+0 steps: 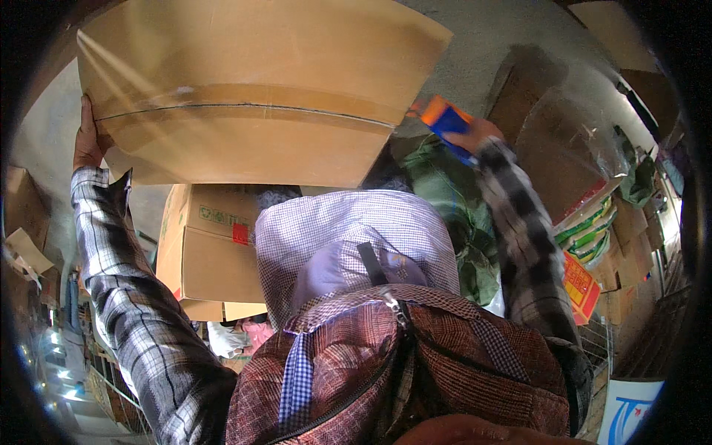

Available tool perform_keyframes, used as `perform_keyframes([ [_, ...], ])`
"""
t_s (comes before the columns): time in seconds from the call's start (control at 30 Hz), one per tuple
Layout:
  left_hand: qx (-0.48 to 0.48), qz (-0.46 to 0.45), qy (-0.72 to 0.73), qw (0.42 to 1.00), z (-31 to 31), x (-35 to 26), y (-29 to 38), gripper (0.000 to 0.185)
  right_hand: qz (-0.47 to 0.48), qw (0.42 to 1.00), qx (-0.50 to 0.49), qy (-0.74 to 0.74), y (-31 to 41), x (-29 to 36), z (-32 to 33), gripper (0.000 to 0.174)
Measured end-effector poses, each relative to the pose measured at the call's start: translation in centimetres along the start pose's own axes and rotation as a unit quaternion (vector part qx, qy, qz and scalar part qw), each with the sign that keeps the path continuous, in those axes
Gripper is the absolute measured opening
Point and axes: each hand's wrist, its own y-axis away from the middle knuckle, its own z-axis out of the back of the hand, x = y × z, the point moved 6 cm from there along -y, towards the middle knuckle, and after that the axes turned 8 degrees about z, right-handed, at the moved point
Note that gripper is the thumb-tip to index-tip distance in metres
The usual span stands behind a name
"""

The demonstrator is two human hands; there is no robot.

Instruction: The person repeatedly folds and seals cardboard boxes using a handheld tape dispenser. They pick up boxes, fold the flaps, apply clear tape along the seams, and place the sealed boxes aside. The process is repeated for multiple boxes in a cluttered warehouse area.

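Observation:
A large cardboard box (261, 144) fills the upper part of the view. A dark seam (245, 104) crosses its near face, with a band of brown packing tape along it. My left hand (88, 139) presses against the box's left edge, thumb upward and the other fingers partly hidden. In my right hand (479, 135) is a blue-and-orange tape dispenser (445, 119), blurred by motion. Its orange end is close to the box's right edge near the end of the seam; whether they touch is unclear.
Another cardboard box (217, 256) with a red mark stands below the large one. Dark green sacking (461, 217) lies under my right forearm. To the right are a brown carton (556, 150), green-and-white packages (589, 231) and a red-and-yellow box (580, 283).

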Motion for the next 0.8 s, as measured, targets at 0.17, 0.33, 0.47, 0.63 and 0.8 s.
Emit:
perform_keyframes([
  [0.17, 0.010, -0.042, -0.006, 0.999, -1.3, -0.7, 1.1, 0.087, -0.006, 0.999, -0.019, 0.037, -7.7, 10.0, -5.7, 0.055],
  [0.33, 0.042, -0.064, -0.040, 0.996, -3.1, -1.1, 1.3, 0.086, -0.006, 0.999, -0.029, 0.037, -8.3, 7.4, -6.8, 0.051],
  [0.47, 0.049, -0.062, -0.101, 0.992, -4.0, -1.0, 2.4, 0.091, 0.018, 0.998, -0.056, 0.031, -9.4, 5.1, -6.7, 0.047],
  [0.63, 0.065, -0.107, -0.098, 0.987, -6.4, 0.8, 1.1, 0.071, -0.031, 0.991, -0.122, -0.042, -1.4, 1.1, -1.9, 0.069],
  [0.8, 0.034, -0.166, -0.131, 0.977, -7.5, 6.1, -6.4, 0.055, -0.001, 0.920, -0.303, -0.249, 16.7, 0.5, 3.1, 0.045],
])
